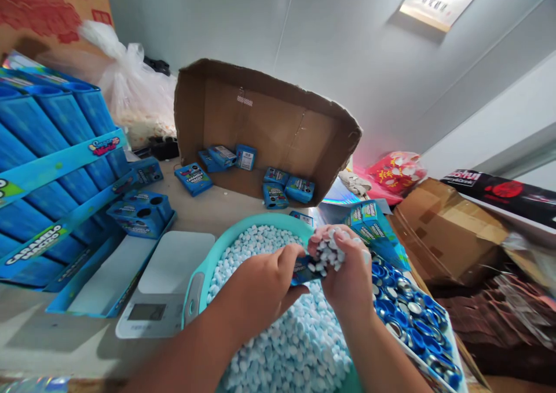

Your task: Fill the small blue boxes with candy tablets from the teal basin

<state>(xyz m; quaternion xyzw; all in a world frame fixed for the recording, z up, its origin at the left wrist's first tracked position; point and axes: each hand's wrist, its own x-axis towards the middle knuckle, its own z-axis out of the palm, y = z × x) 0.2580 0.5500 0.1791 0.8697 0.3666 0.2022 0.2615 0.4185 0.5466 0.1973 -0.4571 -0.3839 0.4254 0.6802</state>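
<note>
Hiding small blue box (303, 270), left hand (260, 286), right hand (347, 271) heaped with candies (329, 253)

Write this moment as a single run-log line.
left hand: holds small blue box | right hand: cupping white candies at box mouth | below: teal basin of candies

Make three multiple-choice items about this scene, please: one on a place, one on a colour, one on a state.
1. Where is the digital scale?
A. left of the teal basin
B. inside the cardboard box
C. on the caps

2. What colour are the small tablets in the basin?
A. red
B. pale blue-white
C. black

3. What does the right hand hold?
A. nothing
B. a pile of tablets
C. a cap

Answers: 1 A, the scale stands beside the basin's left rim. 2 B, the heap looks pale blue-white. 3 B, tablets lie in the cupped palm, while the left hand holds a small blue box.
</note>
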